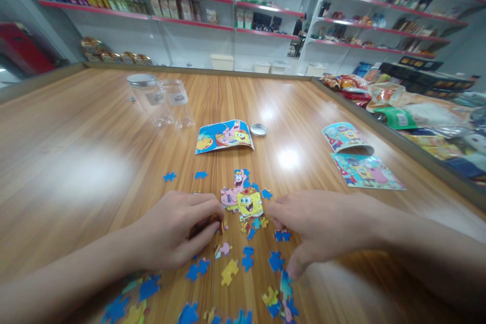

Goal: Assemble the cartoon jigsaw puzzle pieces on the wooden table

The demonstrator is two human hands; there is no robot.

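Note:
A partly joined jigsaw puzzle of cartoon figures, one yellow and one pink, lies on the wooden table. Just left of it is my left hand, fingers curled and thumb bent in. A small reddish-brown puzzle piece shows at its thumb and fingertips. To the right of the joined part, my right hand rests palm down, thumb spread from the fingers and nothing visible in it. Near its thumb is a blue piece. Between the hands lie a yellow piece and a pink piece.
Behind the puzzle stand a bent picture sheet and a round metal lid. Two clear jars are at the back left. A folded picture sheet lies right, near packaged goods. Several loose pieces lie at the near side.

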